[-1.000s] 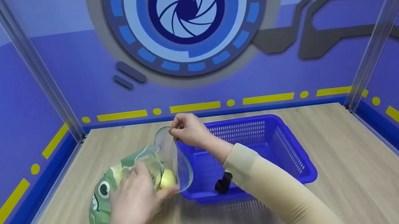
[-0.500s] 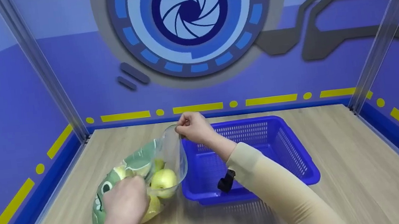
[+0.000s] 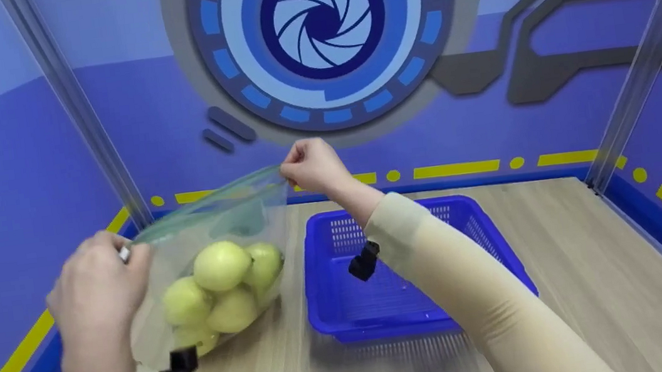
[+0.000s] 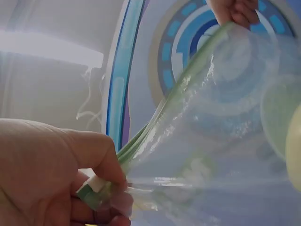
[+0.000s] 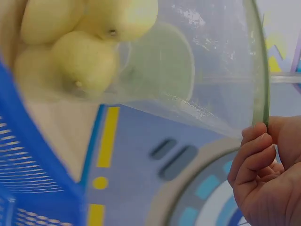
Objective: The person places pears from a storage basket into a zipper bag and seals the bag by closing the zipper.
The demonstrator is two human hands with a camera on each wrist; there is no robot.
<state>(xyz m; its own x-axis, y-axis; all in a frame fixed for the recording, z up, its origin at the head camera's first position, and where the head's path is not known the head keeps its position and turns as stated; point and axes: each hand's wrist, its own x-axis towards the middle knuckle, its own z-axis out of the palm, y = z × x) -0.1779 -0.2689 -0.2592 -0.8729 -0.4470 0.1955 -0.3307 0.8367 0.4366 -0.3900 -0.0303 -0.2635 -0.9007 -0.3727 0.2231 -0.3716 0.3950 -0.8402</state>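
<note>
Several yellow-green pear-like fruits (image 3: 222, 267) lie inside a clear zip bag (image 3: 188, 260) with a green top strip. My left hand (image 3: 100, 284) grips the near left end of the strip, where the left wrist view shows a small white and green slider (image 4: 96, 186) by the fingers. At the strip's far right end, my right hand (image 3: 316, 166) pinches the corner, also plain in the right wrist view. The strip is stretched taut and slanting between both hands. The bag hangs with the fruits gathered at its bottom, close above or on the table; I cannot tell which.
A blue plastic basket (image 3: 380, 325) with slotted walls stands right of the bag, partly behind my right sleeve (image 3: 463, 283). Both stand on a wooden table (image 3: 620, 277) enclosed by blue printed walls (image 3: 551, 127). A black wrist mount (image 3: 181, 363) sits on each arm.
My left hand has moved left and up, from over the bag to its strip's end. My right hand has risen with its corner. The bag now stretches upright, its fruits showing through the clear side.
</note>
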